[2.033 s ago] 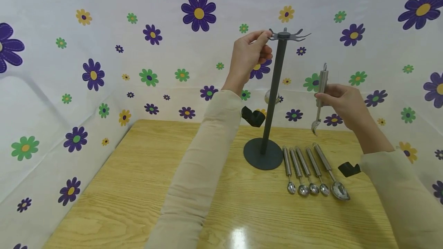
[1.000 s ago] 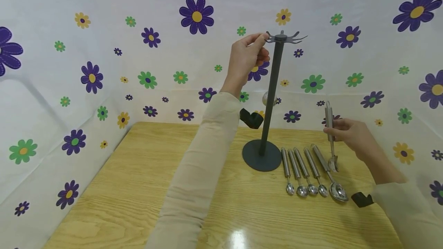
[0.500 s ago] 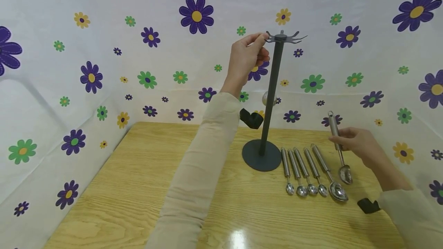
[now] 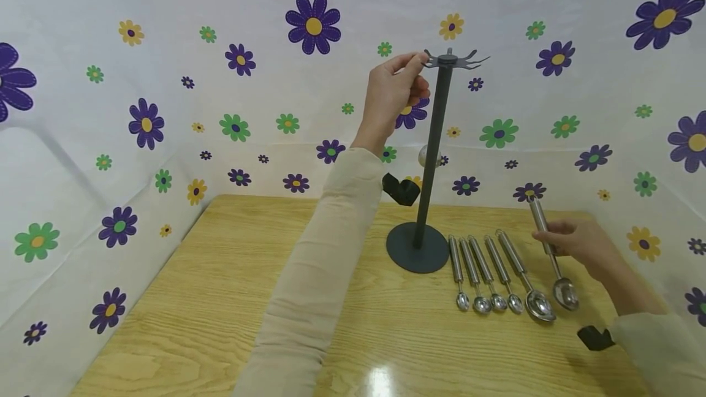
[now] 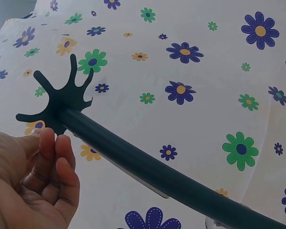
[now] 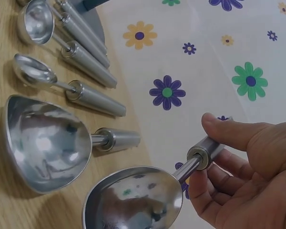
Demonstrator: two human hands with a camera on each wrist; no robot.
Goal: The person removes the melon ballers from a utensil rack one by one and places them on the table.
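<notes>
My left hand [image 4: 390, 94] pinches one prong of the hook ring [image 4: 448, 61] on top of a dark upright stand [image 4: 432, 146]. Behind the pole, mostly hidden, a shiny round scoop head [image 4: 423, 155] shows. In my right hand [image 4: 584, 247], thumb and fingers grip the steel handle of an ice cream scoop [image 4: 565, 293], its bowl low over the table at the right. The right wrist view shows that bowl [image 6: 136, 202] beside a large pointed scoop [image 6: 47, 143]. Several steel scoops [image 4: 498, 302] lie in a row between the stand and my right hand.
The stand's round base [image 4: 417, 247] rests on the wooden table [image 4: 237, 287], left of the row. A white sheet [image 4: 265, 35] with flower prints rises behind and along the sides.
My right hand has brought the ice cream scoop down from beside the stand's upper part to the right end of the row. My left hand keeps its pinch on the prong.
</notes>
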